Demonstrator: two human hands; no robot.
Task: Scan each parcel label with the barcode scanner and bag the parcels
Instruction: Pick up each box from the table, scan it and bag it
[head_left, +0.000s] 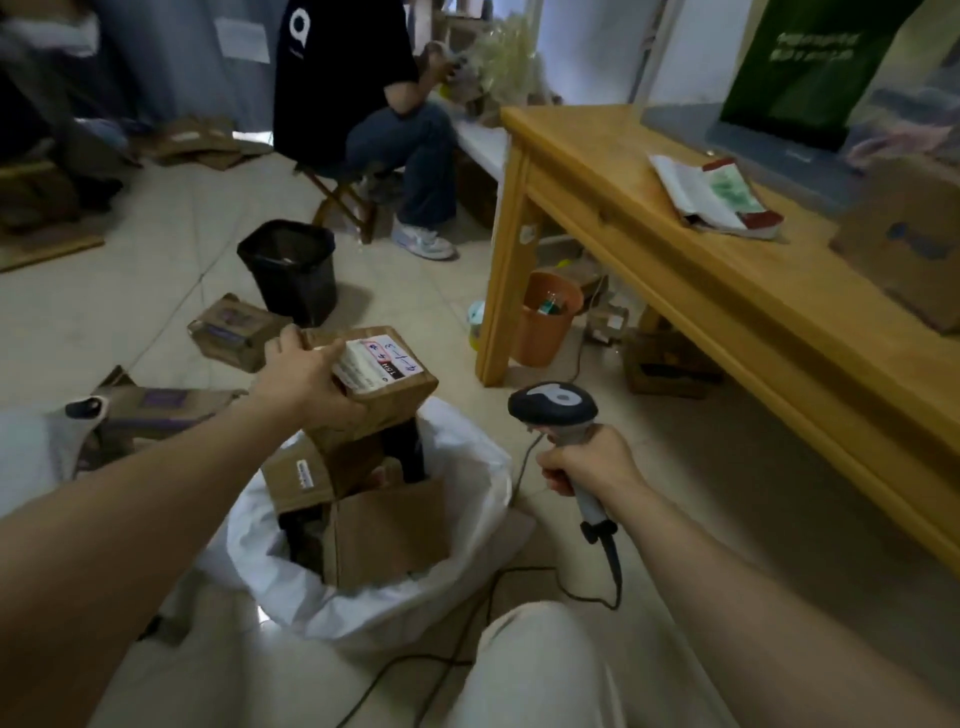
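Observation:
My left hand (306, 379) grips a brown cardboard parcel (387, 400) by its left side, just above the mouth of a white bag (467, 467). The parcel's white label (379, 366) faces up, with handwriting on it. My right hand (587, 462) holds the handle of a corded barcode scanner (553, 405), whose dark head sits to the right of the parcel. Several other cardboard parcels (389, 530) lie inside the bag.
More parcels (228, 332) lie on the tiled floor to the left, near a black bin (291, 270). A wooden table (727, 291) stands at the right, an orange bin (548, 317) under it. A person sits on a stool (348, 197) behind. The scanner cable (519, 577) trails across the floor.

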